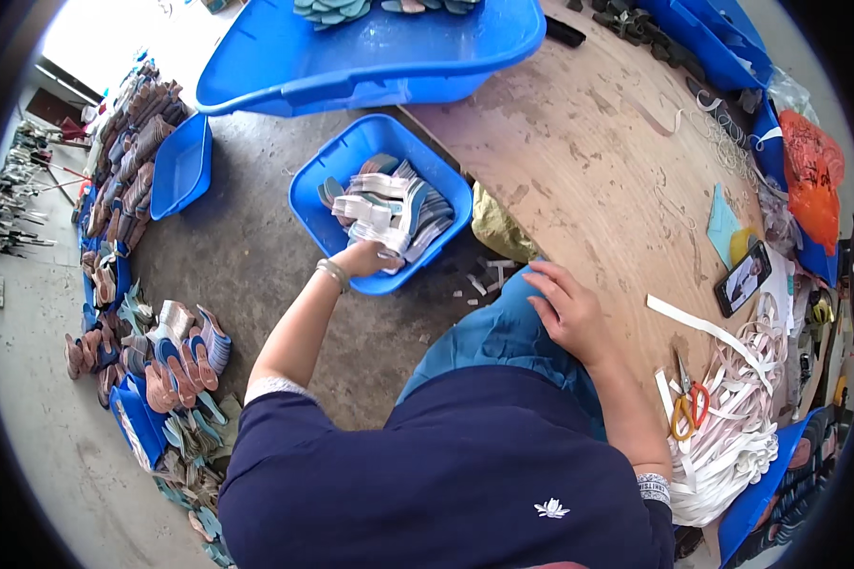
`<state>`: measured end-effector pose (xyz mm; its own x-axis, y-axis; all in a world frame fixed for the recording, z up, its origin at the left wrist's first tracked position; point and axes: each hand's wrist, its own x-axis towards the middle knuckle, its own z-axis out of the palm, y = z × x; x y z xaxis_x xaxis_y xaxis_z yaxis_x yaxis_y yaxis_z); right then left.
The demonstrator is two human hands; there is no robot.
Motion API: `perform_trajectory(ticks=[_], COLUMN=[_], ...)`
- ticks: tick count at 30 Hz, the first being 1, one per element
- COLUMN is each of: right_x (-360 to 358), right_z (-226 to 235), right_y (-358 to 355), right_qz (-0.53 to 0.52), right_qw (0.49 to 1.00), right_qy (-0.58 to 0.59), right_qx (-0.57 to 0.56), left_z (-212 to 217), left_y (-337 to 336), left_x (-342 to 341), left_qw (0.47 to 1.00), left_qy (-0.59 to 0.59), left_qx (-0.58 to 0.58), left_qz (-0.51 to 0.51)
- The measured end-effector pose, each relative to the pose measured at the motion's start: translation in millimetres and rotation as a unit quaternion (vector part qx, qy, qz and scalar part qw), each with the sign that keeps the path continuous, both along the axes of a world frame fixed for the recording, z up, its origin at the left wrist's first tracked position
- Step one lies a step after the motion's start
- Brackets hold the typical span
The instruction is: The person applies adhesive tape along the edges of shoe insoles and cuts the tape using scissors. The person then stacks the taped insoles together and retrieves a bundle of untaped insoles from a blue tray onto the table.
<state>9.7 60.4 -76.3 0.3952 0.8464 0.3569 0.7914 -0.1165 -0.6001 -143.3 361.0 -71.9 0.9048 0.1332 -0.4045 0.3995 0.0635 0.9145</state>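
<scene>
Down in a blue plastic basin on the floor, my left hand has its fingers curled at the near end of some sandal soles with white straps. Its fingertips are partly hidden. The soles lie stacked in grey, teal and brown tones. My right hand hangs beside the wooden table's edge, over my blue-trousered lap, its fingers loosely apart and nothing in them.
A larger blue tub holding teal soles stands ahead. Shoe piles line the left. On the wooden table lie scissors, a heap of white straps, a phone and an orange bag.
</scene>
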Motion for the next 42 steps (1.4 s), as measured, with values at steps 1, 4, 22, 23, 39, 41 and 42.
perform_trajectory(ticks=[1,4,22,23,39,41,42], right_x=[4,17,32,34,39,39,39], right_z=[1,9,6,6,6,7,7], right_y=[3,5,17,18,18,19,21], right_qz=[-0.004,-0.023,-0.101,-0.089,-0.06,-0.06,-0.059], right_qw=[1.0,0.998,0.988,0.991,0.995,0.995,0.995], right_qy=[0.023,0.06,0.11,0.093,0.085,0.079,0.075], right_qx=[-0.006,-0.016,0.043,0.033,-0.011,-0.013,-0.013], left_z=[12,64,86,76,33,36,39], left_y=[8,24,259,265,267,249,239], left_x=[-4,14,326,336,381,386,388], left_qw=[0.999,0.986,0.922,0.923,0.902,0.896,0.892], left_qy=[-0.003,-0.109,0.161,0.167,-0.127,-0.116,-0.112], left_qx=[0.04,0.125,0.245,0.212,0.1,0.078,0.067], left_qz=[-0.024,-0.027,0.252,0.273,0.401,0.422,0.432])
